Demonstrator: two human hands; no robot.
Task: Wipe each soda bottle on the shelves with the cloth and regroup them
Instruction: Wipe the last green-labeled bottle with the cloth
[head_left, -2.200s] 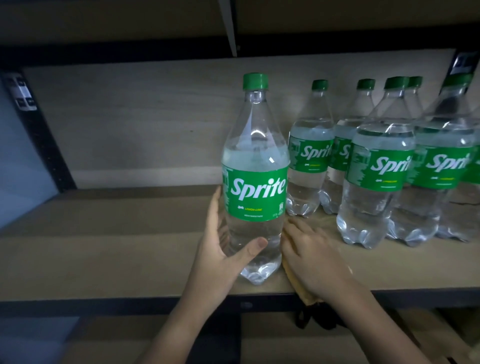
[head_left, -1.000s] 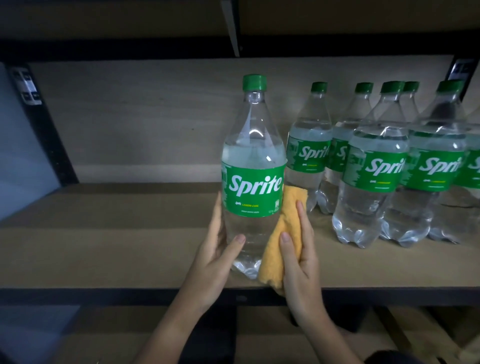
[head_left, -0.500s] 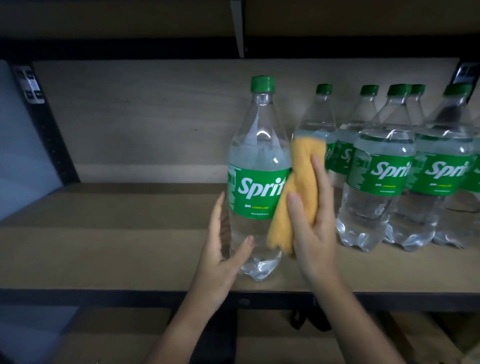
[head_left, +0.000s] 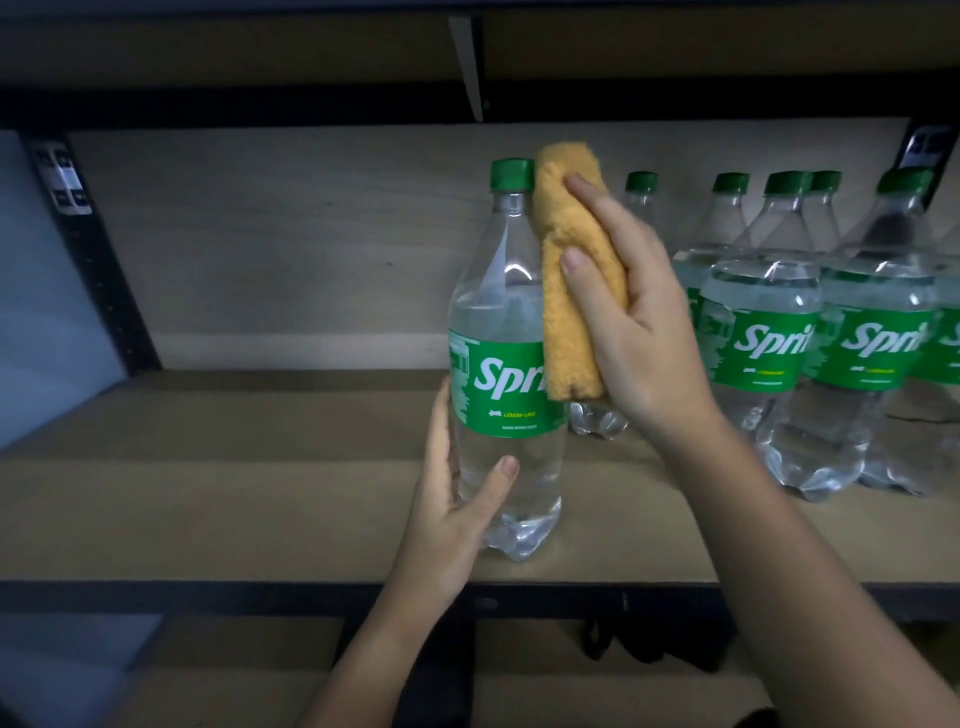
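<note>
A clear Sprite bottle (head_left: 501, 322) with a green cap and label stands upright near the front of the wooden shelf (head_left: 234, 467). My left hand (head_left: 457, 499) grips its lower part, thumb across the front. My right hand (head_left: 639, 322) holds a folded orange cloth (head_left: 566, 270) against the bottle's right side, from the cap down to the label. The cloth hides the right part of the label. Several more Sprite bottles (head_left: 769, 332) stand grouped on the shelf to the right.
The shelf above (head_left: 260, 57) hangs low over the bottle caps. A black upright post (head_left: 88, 249) stands at the left rear. The shelf's dark front rail (head_left: 208, 597) runs below my hands, with another shelf level underneath.
My right hand has picked the cloth up from the shelf and slid it up the bottle's right side to the cap. My left hand has stayed on the bottle's lower part.
</note>
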